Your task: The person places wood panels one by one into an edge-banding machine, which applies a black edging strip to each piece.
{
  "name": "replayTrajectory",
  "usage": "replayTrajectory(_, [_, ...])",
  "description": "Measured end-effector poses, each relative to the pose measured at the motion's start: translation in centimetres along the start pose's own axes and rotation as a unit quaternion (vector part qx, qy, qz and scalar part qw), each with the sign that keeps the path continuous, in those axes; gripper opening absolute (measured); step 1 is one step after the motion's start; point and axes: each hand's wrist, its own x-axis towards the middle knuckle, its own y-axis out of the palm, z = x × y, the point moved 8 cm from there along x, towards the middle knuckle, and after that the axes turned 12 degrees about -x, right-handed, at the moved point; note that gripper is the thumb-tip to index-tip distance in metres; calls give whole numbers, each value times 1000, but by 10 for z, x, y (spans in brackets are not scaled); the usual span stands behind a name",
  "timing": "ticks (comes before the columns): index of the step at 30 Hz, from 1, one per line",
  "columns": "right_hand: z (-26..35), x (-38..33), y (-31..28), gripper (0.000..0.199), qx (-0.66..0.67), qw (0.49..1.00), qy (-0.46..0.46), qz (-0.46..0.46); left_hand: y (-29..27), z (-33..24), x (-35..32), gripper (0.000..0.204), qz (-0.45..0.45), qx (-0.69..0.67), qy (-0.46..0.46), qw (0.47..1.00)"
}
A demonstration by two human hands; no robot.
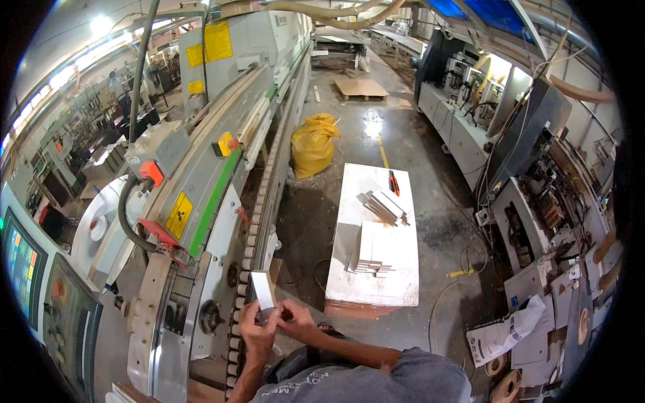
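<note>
Close to my body, a small white rectangular board (263, 289) with a brown edge stands tilted up from my fingers. My left hand (255, 330) grips its lower end from the left. From the right, my right hand (296, 320) pinches at the same lower end, its fingertips close to those of the left. Both hands are beside the row of rollers (243, 285) along the long machine. To the right, a neat stack of similar white boards (375, 245) lies on a large white panel (342, 258). Behind it are several loosely fanned boards (384, 207).
A red and black hand tool (394, 183) lies on the panel's far part. The grey machine (201, 195) with a green strip runs along my left, a control screen (21, 262) beside it. Ahead sits a yellow sack (314, 146). Cables (437, 309) trail over the floor at right.
</note>
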Motion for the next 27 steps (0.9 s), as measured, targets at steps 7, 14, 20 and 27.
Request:
replayTrajectory(7, [43, 9, 33, 27, 10, 996, -70, 60, -39, 22, -5, 33, -79, -12, -80, 994])
replayTrajectory(14, [31, 12, 72, 38, 25, 986, -83, 141, -93, 71, -22, 36, -105, 33, -107, 988])
replayTrajectory(20, [7, 5, 80, 39, -15, 985, -49, 167, -151, 79, -45, 40, -128, 148, -139, 971])
replayTrajectory(27, [1, 17, 110, 35, -30, 982, -15, 188, -213, 118, -42, 47, -193, 293, -98, 931])
